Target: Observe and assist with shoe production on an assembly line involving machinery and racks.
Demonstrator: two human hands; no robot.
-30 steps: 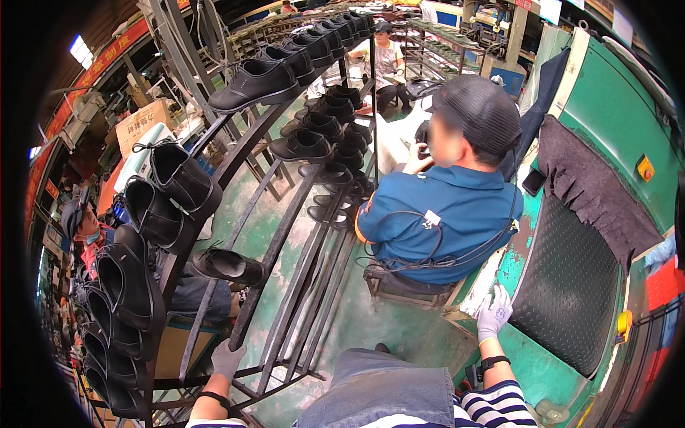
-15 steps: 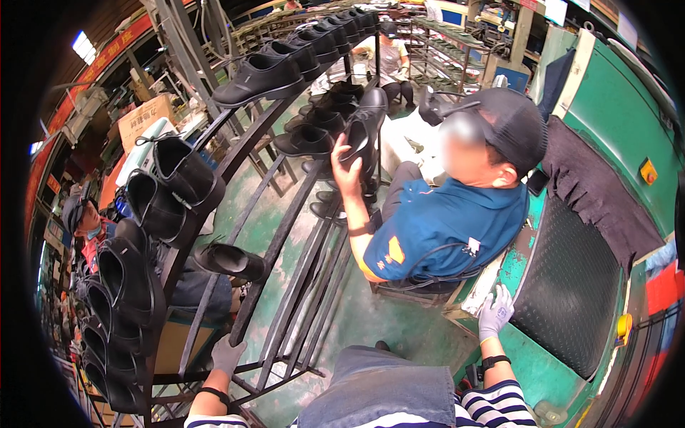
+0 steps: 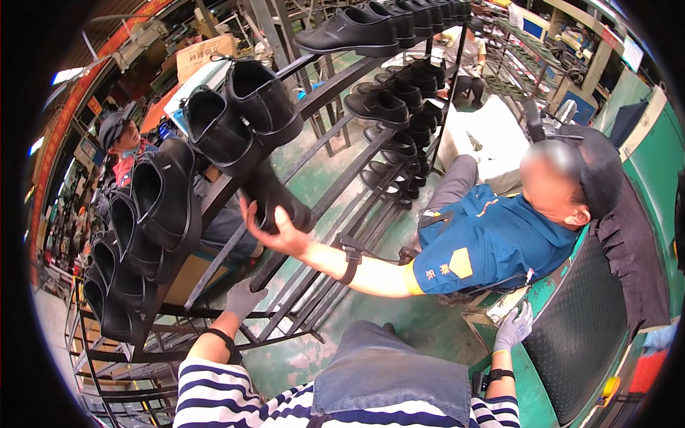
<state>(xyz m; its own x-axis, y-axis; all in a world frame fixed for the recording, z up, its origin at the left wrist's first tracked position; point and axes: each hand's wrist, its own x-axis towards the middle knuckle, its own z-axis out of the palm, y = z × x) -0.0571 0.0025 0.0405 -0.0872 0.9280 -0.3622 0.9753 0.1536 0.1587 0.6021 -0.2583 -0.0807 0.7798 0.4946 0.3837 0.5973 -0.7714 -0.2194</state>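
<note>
My left hand [image 3: 245, 298], in a grey glove, is closed around a dark bar [image 3: 271, 267] at the near end of the metal shoe rack. To the right, my right hand [image 3: 514, 328], gloved too, lies with fingers stretched out on the worn edge of the green bench [image 3: 531, 374] and holds nothing. Ahead of my left hand, a co-worker's bare hand [image 3: 285, 239] is at a black shoe [image 3: 275, 200] on the rack's lower tier. More black lace-up shoes [image 3: 260, 100] stand along the upper tier.
The co-worker in a blue shirt [image 3: 499, 242] sits close ahead on the right, one arm reaching across to the rack. A black ribbed mat [image 3: 571, 321] covers the bench. Another person in a cap [image 3: 118, 139] is beyond the rack on the left. White sacks [image 3: 485, 143] stand behind.
The rack appears shifted right and farther from me, my left hand still on it. The co-worker's hand has come from the far shoes to a shoe on the near lower tier.
</note>
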